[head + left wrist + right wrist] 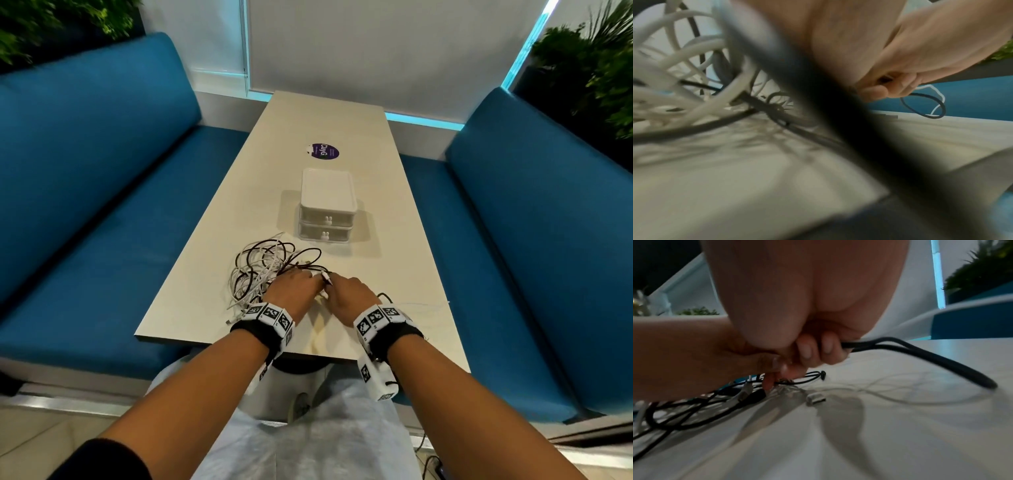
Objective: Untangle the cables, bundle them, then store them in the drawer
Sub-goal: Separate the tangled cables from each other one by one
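A tangle of white and dark cables (263,270) lies on the near left of the table (342,113). My left hand (308,275) rests on its right edge. In the right wrist view the left hand (774,369) pinches thin cable strands with thumb and fingers. My right hand (330,291) is close beside it, fingers curled round a thick black cable (920,352) that loops off to the right. A white USB plug (816,399) lies loose under both hands. The white two-drawer unit (327,205) stands behind the tangle, both drawers closed.
A round purple sticker (323,151) sits on the table beyond the drawer unit. Blue benches (102,205) run along both sides, with plants in the far corners. A thin white cable (424,303) trails toward the table's right edge.
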{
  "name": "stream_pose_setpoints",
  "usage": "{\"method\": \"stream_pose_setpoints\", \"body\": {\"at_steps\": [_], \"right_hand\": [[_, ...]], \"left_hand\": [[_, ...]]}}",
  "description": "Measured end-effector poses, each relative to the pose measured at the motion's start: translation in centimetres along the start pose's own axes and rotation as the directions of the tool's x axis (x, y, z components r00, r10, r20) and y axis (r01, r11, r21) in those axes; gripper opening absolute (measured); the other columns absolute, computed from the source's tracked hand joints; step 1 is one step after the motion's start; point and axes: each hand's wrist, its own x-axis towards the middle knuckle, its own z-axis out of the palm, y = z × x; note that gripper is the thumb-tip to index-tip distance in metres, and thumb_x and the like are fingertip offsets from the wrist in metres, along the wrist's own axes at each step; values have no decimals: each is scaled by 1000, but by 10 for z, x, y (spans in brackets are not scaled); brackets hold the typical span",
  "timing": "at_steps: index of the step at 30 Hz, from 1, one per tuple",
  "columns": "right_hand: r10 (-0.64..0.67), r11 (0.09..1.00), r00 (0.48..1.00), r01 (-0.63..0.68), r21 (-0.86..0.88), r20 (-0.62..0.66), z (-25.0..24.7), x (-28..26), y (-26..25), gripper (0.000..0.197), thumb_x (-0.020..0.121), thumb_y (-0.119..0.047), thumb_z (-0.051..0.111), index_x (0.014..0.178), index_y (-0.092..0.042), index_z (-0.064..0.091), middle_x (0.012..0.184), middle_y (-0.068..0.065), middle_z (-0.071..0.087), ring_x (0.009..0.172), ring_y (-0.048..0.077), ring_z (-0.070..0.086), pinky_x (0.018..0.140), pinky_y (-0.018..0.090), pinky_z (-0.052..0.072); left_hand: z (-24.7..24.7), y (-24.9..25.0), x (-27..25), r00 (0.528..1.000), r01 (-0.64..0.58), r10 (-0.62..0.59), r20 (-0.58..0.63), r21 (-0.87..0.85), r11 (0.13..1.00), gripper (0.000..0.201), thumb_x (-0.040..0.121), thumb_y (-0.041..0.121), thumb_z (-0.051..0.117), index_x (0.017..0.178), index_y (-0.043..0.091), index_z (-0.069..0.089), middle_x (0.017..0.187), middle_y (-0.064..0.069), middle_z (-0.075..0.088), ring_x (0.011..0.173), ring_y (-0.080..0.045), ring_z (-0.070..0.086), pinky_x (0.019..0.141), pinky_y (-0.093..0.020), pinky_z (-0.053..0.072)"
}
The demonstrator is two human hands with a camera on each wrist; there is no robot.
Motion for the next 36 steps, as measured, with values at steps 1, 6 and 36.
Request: {"method": "stream_pose_setpoints", "body": {"at_steps": [1,6,36], "right_hand": [[10,1000,1000,-10,15,26,0,1,1,27,99,-33,38,112,-14,52,98,16,65,90,38,62,75,43,51],[17,999,1000,-17,-45,-5,-6,-4,12,27,101,-37,38,111,-17,53,98,15,62,89,37,60,71,39,48],[107,991,982,-93,92,-153,-15,-8,12,22,98,-31,37,97,-15,51,96,18,63,90,39,59,66,35,40]], "left_hand": [[2,-1,-1,1000,-2,2,-11,-56,998,16,98,16,47,109,15,59,106,-7,61,102,-29,60,82,-39,47],[10,-9,1,1000,1,0,4,-176,984,20,103,24,42,111,12,55,113,-9,57,106,-29,56,81,-42,46],[19,-6,-1,998,48,-46,33,-41,998,20,100,29,43,100,19,61,101,-5,64,106,-30,57,90,-42,45]]}}
